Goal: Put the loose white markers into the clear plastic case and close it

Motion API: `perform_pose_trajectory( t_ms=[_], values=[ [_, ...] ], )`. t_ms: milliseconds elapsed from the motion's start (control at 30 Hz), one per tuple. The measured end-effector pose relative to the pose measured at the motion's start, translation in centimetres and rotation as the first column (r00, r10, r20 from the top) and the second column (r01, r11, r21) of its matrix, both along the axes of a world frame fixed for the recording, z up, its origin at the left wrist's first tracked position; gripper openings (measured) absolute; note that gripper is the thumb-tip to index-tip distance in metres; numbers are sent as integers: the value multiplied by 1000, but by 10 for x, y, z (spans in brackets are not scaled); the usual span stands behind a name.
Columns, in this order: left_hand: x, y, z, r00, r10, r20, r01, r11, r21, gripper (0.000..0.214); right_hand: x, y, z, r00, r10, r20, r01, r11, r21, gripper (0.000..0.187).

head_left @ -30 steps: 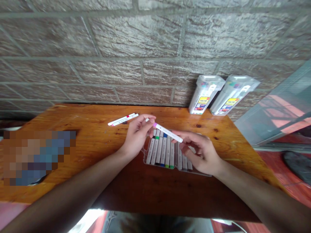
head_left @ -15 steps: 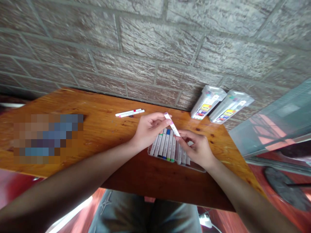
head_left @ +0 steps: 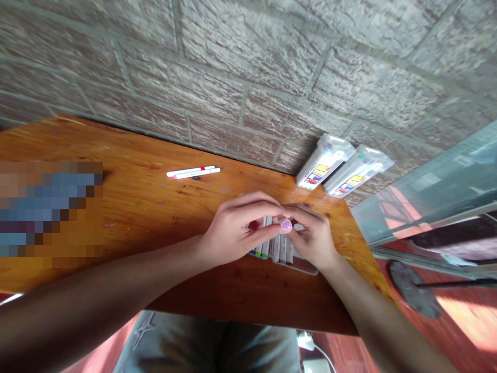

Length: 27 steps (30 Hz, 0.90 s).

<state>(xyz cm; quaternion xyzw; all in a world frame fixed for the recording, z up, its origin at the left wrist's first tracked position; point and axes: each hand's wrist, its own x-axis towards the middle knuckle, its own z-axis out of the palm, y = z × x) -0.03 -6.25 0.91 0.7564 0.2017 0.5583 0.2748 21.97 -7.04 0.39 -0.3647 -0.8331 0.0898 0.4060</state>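
Observation:
My left hand and my right hand meet over an open clear marker case on the wooden table. Both pinch one white marker that points end-on at the camera, so mostly its purple end shows. Fingers of both hands are curled round it. Beneath the hands, several white markers with coloured ends lie side by side in the case, partly hidden.
Two loose white markers lie further back on the table. Two clear marker boxes lean against the brick wall at the back right. A blurred patch covers the table's left. A glass pane and red floor lie to the right.
The marker has swung from slanting sideways to pointing straight at the camera. Both hands have drawn together round it, lower over the case. The camera has tilted and shifted.

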Motion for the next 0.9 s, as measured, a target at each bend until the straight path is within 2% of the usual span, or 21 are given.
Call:
perform_pose_trajectory(
  t_ms=[133, 300, 500, 900],
  values=[
    [-1, -3, 2, 1000, -28, -3, 28, 999, 34, 13, 0, -3, 2, 1000, 17, 5, -17, 1000, 10, 19],
    [-3, -3, 1, 999, -46, -27, 49, 991, 126, 17, 5, -2, 1, 1000, 12, 23, -12, 1000, -3, 21],
    [-3, 3, -2, 997, -71, -1, 69, 968, 242, 15, 9, 2, -1, 998, 50, 35, -52, 998, 44, 23],
    [-3, 1, 2, 998, -58, -2, 57, 966, 253, 14, 9, 1, -2, 996, 81, 36, -82, 996, 32, 24]
  ],
)
